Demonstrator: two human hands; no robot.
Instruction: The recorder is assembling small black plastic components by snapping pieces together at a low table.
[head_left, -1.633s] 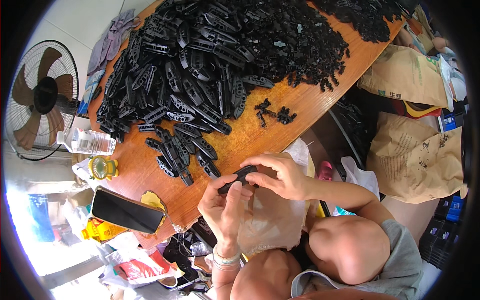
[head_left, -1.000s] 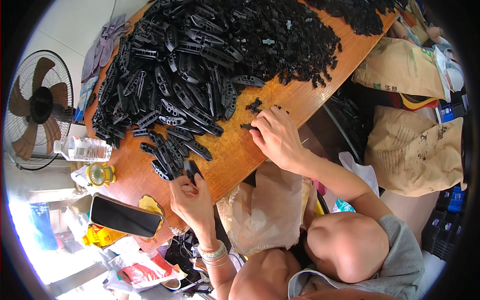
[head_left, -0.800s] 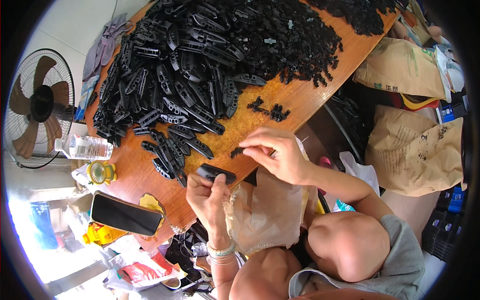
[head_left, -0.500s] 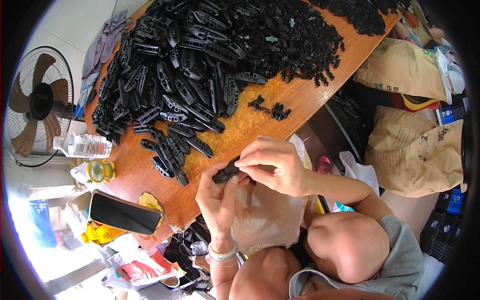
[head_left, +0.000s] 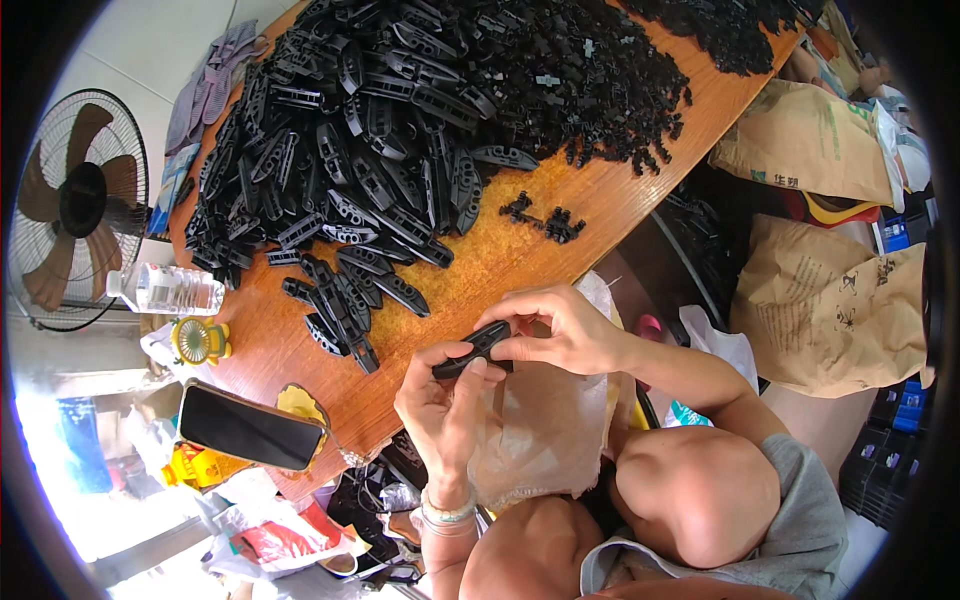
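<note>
Since half a second ago your two hands have barely shifted: they stay together over the near edge of the desk [head_left: 640, 205], and the black plastic clip [head_left: 472, 349] between them now lies a little flatter. You hold that long, narrow clip just above the desk's near edge, over the crumpled clear plastic bag [head_left: 535, 430] in your lap. Your left hand [head_left: 440, 400] grips its near-left end, thumb on top and fingers curled beneath. Your right hand [head_left: 560, 328] pinches the far-right end, fingers [head_left: 520, 300] arched over it and pressed on the piece.

Just left of the hands, a small loose group of the same long clips [head_left: 340, 305] lies on the wood. Farther off, a big heap of long black parts [head_left: 340, 150] covers the far-left of the desk, and a heap of small black pieces [head_left: 590, 70] fills the far middle and right. A few small black bits [head_left: 545, 218] lie alone between the heaps and your hands.

At the desk's near-left corner lies a dark smartphone [head_left: 250, 428], with a small yellow handheld fan [head_left: 198, 340] and a clear water bottle [head_left: 170, 290] beyond it. A standing fan [head_left: 80, 200] is at the far left. Brown paper sacks [head_left: 830, 270] stand on the right.
</note>
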